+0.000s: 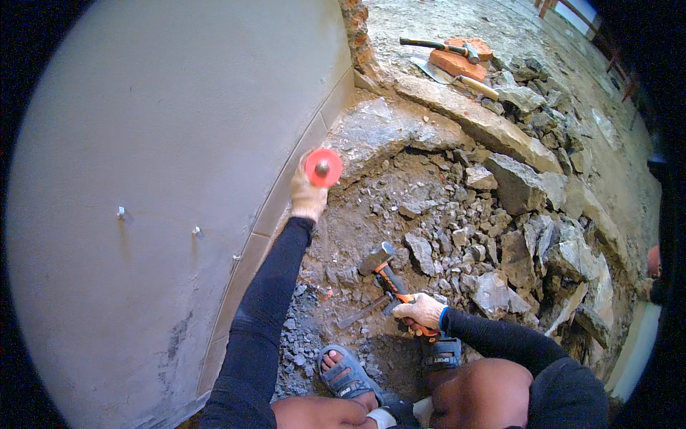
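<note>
My left hand (309, 198), gloved, is closed around a chisel whose round red hand guard (312, 171) faces up, with the metal striking end in its middle. It is held over broken concrete close to the foot of the wall; the chisel's tip is hidden below the guard. In my gloved right hand (421, 312) is a club hammer (389, 276) with an orange and black handle, its head raised toward the rubble. Under that hammer, a flat metal tool (363, 312) lies on the dirt, partly covered.
A smooth grey wall (143, 143) with small white plugs rises at left, above a tile skirting (252, 255). Jagged rubble (532, 250) heaps up at right. At the back, another hammer (436, 46) rests on bricks (457, 65) beside a trowel (431, 70). My sandalled feet (348, 372) stand in gravel.
</note>
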Tool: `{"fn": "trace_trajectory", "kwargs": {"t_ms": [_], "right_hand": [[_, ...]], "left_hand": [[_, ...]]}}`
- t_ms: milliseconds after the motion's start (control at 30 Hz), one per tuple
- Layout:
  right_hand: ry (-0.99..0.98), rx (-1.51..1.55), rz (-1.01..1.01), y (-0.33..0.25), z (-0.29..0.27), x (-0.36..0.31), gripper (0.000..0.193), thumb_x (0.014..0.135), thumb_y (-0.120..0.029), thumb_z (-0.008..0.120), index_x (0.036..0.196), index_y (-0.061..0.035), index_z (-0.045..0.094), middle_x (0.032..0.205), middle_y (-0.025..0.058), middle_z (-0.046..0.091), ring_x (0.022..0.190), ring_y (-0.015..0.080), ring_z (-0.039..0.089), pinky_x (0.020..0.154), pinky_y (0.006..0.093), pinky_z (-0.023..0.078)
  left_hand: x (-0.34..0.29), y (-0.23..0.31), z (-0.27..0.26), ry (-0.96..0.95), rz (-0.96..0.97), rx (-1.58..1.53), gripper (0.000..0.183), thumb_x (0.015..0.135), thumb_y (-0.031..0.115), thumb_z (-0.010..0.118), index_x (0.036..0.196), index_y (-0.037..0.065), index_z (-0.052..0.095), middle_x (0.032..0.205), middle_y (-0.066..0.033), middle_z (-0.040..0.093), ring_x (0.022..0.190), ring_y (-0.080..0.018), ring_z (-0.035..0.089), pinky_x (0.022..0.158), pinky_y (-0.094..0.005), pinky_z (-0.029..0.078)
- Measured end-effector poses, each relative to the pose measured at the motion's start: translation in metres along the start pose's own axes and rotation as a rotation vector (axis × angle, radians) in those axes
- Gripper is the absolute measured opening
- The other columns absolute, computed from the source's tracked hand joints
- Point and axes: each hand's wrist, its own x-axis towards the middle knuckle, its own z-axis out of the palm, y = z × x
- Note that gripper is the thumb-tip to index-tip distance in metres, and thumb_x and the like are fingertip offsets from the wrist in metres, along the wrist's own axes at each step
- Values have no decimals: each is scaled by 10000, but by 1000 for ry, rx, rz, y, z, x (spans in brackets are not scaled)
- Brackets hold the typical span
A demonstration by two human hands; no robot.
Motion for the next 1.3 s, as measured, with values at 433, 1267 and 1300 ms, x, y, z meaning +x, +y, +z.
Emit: {"fn": "trace_trajectory", "kwargs": {"t_ms": [433,1267,1300], "right_hand": [[-23,10,-7,5,-2,5,218,935,-262,760,913,-77,646,655,6,560,471,121,511,438,321,453],[-54,75,49,6,-1,4,224,938,-260,764,947,-93,616,682,-5,544,486,108,500,450,310,446],[-50,44,40,6,-1,5,234,934,-270,764,944,-91,614,682,-4,543,487,110,501,448,310,446]], "left_hand": [[-138,5,-20,-113,-163,-543,544,829,98,831,1339,72,647,1332,-130,684,1311,-314,621,1123,-398,509],[-11,10,-29,80,-325,-518,344,824,7,860,1132,12,708,1034,-49,791,923,-161,738,854,-314,584],[-6,8,-26,88,-312,-584,371,826,-25,835,1170,9,701,1091,-67,786,971,-166,737,899,-315,578]]}}
